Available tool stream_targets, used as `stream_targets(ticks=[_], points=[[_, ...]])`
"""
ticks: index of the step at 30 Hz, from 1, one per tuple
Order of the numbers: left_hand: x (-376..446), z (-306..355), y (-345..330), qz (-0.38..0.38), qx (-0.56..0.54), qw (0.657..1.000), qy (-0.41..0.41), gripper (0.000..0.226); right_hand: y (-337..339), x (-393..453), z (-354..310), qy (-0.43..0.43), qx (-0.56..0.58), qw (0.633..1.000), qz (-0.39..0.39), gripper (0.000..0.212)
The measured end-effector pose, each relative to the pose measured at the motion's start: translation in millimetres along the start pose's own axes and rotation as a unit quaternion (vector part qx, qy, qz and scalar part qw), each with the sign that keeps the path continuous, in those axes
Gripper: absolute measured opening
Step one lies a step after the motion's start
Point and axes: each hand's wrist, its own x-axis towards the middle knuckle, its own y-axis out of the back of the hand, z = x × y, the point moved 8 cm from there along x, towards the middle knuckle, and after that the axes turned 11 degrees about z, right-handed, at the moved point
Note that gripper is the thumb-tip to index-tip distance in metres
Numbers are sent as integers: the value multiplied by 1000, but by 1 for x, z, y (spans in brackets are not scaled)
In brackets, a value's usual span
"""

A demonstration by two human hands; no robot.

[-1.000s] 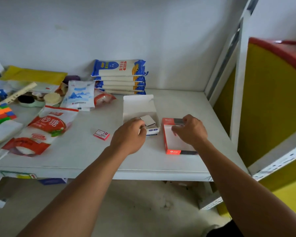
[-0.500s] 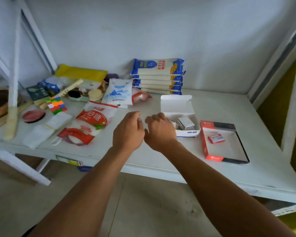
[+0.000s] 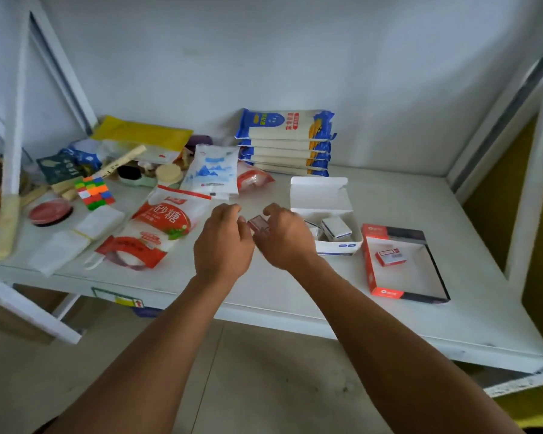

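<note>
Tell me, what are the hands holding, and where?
A small red box. The right hand pinches its right end, and the left hand seems to pinch its left end. Blur hides the exact grip.

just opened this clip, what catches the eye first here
On the white shelf, the right hand pinches a small red box, the left hand close beside it. Right of them an open white carton holds white boxes, and a red tray holds a second red box. Blue noodle packs are stacked at the back wall.

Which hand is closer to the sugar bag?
Left. The left hand hovers just right of the sugar bag; the right hand, holding a small red box, is farther right, beside the open white carton.
</note>
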Motion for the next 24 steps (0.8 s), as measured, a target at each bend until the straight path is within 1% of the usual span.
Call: stream_targets(ticks=[2, 4, 7, 9, 11, 13, 15, 20, 24], points=[[3, 4, 2, 5, -2, 1000, 1, 35, 23, 10, 15, -48, 37, 997, 38, 49], [3, 13, -4, -18, -21, 999, -20, 31, 44, 16, 41, -94, 42, 993, 62, 50], [-2, 32, -16, -48, -58, 996, -43, 26, 69, 12, 90, -146, 8, 987, 70, 49], [-10, 57, -29, -69, -78, 993, -49, 26, 87, -1, 129, -174, -22, 982, 70, 48], [-20, 82, -40, -89, -96, 990, -60, 25, 98, -14, 160, -192, -50, 979, 41, 48], [-26, 98, -47, -99, -106, 987, -66, 24, 98, -26, 179, -193, -76, 978, -17, 55], [-29, 102, -49, -102, -108, 987, -65, 23, 97, -31, 187, -191, -77, 978, -44, 58], [-25, 83, -48, -98, -79, 990, -61, 20, 88, -26, 180, -180, -26, 983, -12, 47], [-17, 58, -39, -83, -72, 993, -47, 19, 75, -20, 147, -121, 11, 993, 5, 33]])
